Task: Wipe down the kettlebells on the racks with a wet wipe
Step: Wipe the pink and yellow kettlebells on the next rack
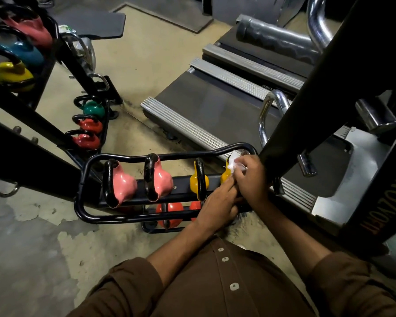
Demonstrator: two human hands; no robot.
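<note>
While the right hand [249, 177] curls its fingers around a white wet wipe [234, 163], it presses the wipe on the top of a yellow kettlebell [225, 177]. This kettlebell sits at the right end of the black rack [124, 218], on the top shelf. The left hand [217, 202] is just below, at the front right corner of the rack. Its fingers reach to the side of the same kettlebell. The fingertips are hidden under the right hand, so I cannot tell if they grip it.

The top shelf holds four kettlebells in a row. From the left end there are two pink kettlebells [124, 184], then a second yellow kettlebell [196, 183], then the one under the wipe. On the shelf below sit red kettlebells [172, 210], partly hidden.

Another rack [106, 124] stands farther back on the left. It holds a green kettlebell [94, 108] and two red ones near the floor [146, 53]. A treadmill [215, 106] lies behind the first rack.
</note>
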